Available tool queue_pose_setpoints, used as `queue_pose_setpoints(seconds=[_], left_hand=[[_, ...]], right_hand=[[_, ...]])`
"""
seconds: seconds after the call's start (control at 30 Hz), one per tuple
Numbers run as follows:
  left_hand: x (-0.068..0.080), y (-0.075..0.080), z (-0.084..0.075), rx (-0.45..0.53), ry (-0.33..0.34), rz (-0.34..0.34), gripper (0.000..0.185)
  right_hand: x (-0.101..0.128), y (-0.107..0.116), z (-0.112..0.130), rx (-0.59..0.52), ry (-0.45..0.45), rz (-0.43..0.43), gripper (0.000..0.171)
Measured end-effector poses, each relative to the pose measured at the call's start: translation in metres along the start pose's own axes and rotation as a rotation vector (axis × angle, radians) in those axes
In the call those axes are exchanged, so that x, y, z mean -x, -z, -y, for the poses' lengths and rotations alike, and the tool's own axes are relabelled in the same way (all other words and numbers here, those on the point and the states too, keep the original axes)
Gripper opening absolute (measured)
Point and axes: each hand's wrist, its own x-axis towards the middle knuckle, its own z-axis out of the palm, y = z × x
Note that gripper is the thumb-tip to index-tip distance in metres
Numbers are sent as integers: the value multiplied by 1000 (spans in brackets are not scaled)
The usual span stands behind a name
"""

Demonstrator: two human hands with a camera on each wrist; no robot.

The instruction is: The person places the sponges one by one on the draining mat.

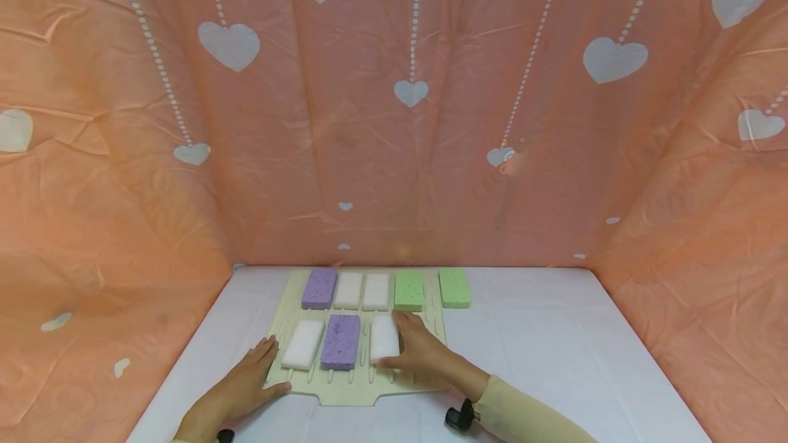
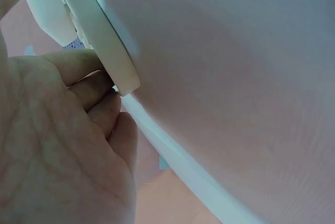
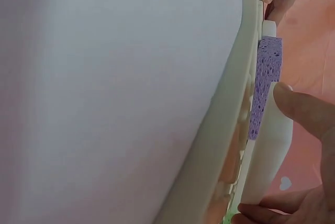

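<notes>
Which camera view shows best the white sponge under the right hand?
The head view: the white sponge lies whole on the tray, right hand beside it. The right wrist view shows only its edge; the left wrist view does not show it.

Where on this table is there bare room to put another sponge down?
The white table is bare right of the lone green sponge, out to the pink backdrop, and in a narrower strip left of the cream tray. The tray is crowded: seven sponges, with the right hand on a white sponge and the left hand at its near left corner.
</notes>
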Motion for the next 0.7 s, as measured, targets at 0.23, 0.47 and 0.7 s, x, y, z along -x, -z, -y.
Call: queue_pose_setpoints(seconds=[0.23, 0.47, 0.7], left_hand=[[-1, 0, 1, -5, 8, -1, 102], [-1, -1, 1, -1, 16, 3, 102], [-2, -2, 1, 13, 25, 9, 103]], right_hand=[[-8, -5, 5, 19, -17, 12, 113], [-11, -9, 10, 46, -37, 26, 113], [-12, -9, 14, 75, -48, 38, 117]])
